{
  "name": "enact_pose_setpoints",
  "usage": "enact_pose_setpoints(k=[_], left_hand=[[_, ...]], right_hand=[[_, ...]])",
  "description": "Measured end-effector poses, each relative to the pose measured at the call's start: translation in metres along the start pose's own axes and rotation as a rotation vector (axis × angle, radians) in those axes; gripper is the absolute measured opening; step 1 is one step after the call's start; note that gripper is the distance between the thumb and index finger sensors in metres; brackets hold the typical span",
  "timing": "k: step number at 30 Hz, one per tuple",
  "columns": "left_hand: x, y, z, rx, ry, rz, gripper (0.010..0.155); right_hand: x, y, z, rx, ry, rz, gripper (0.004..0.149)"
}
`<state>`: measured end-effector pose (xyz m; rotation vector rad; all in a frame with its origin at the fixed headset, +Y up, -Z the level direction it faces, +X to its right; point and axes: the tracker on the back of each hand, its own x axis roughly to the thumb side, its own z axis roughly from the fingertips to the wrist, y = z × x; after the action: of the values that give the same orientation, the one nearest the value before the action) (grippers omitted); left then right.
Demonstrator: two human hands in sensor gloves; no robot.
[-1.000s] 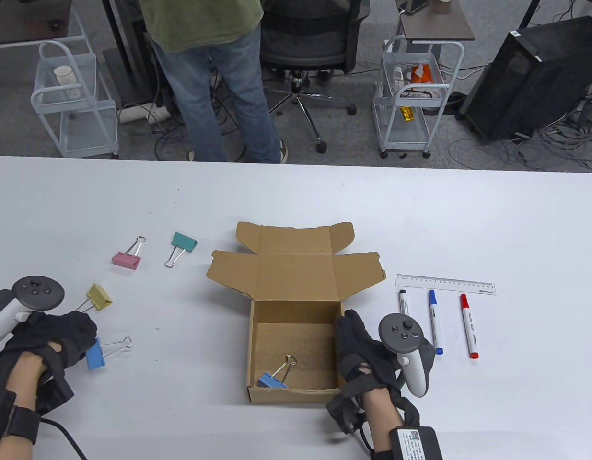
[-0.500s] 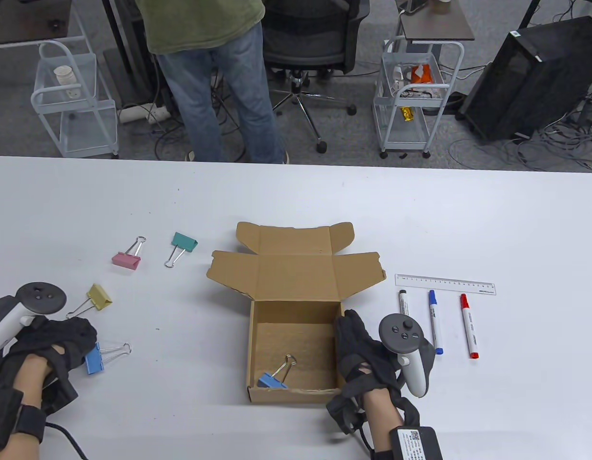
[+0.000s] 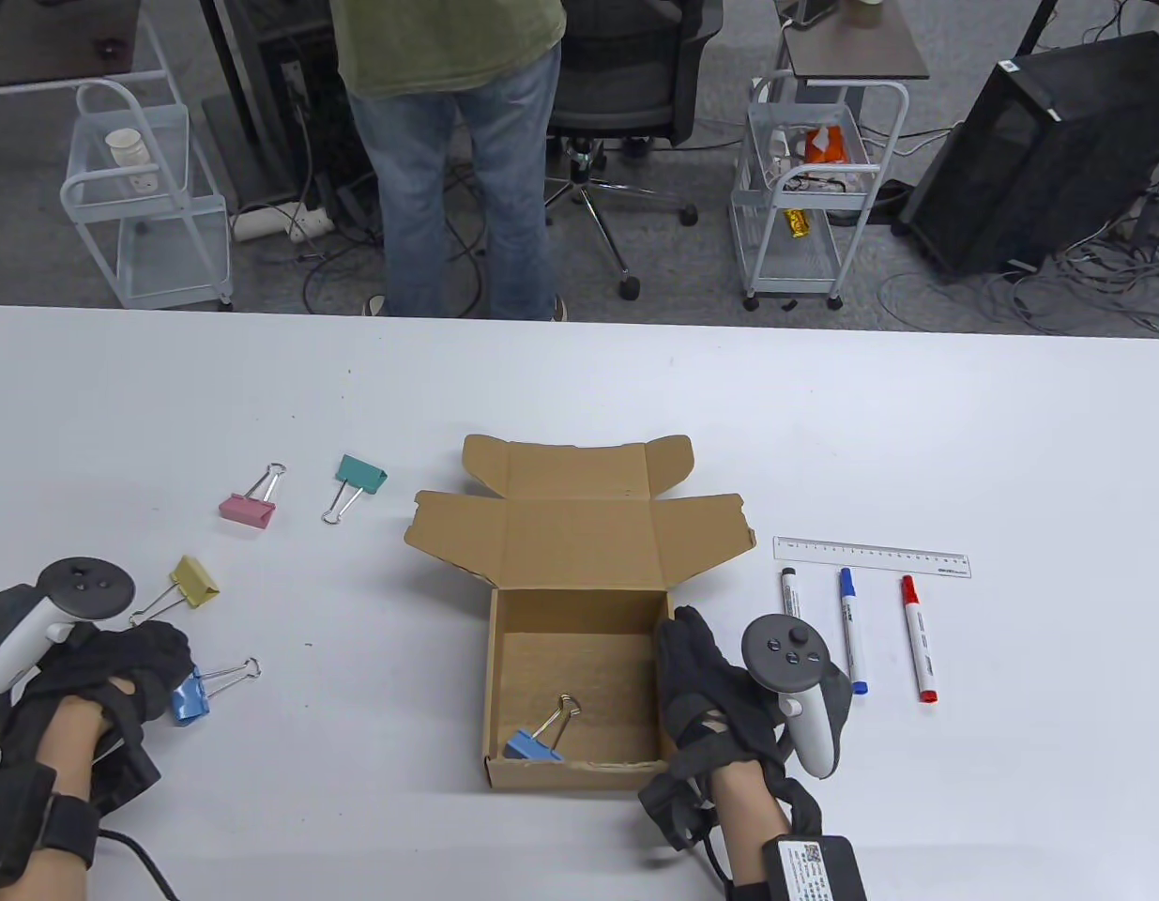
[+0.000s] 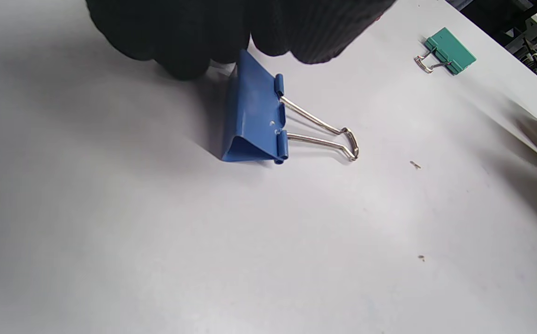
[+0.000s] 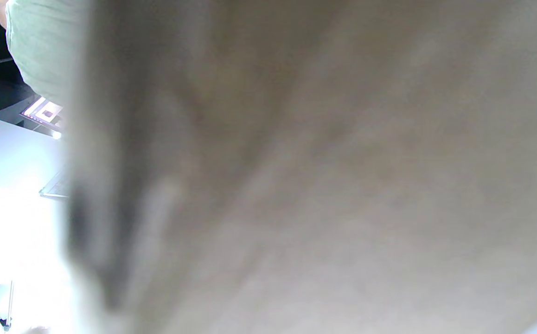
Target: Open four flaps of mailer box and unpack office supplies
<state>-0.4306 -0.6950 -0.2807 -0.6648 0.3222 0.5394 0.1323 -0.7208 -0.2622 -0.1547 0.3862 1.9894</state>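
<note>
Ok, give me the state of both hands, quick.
Left hand: touches the blue binder clip; grip cannot be told.
Right hand: against the box wall; cannot tell.

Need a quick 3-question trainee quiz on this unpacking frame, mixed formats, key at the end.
1. True or false: the mailer box still holds one blue binder clip.
2. Which pen lies nearest the box? A) the red marker B) the blue marker C) the black marker
3. Fill in: the left hand is at a ____ binder clip lying on the table.

Key: 1 true. 2 C. 3 blue. For context, the right hand rests against the box's right wall, and the ruler lies just beyond the markers.
</note>
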Motion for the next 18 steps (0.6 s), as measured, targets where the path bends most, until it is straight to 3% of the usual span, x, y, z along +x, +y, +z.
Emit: enact_pose_setpoints(k=[10, 18], left_hand=[[0.011, 0.004, 0.02, 0.044, -0.055, -0.055, 0.068], [0.048, 0.004, 0.048, 0.169, -0.209, -0.167, 0.073]], right_hand=[[0.0, 0.0, 0.0, -0.002, 0.001, -0.001, 0.069], [0.0, 0.0, 0.0, -0.002, 0.001, 0.001, 0.069]])
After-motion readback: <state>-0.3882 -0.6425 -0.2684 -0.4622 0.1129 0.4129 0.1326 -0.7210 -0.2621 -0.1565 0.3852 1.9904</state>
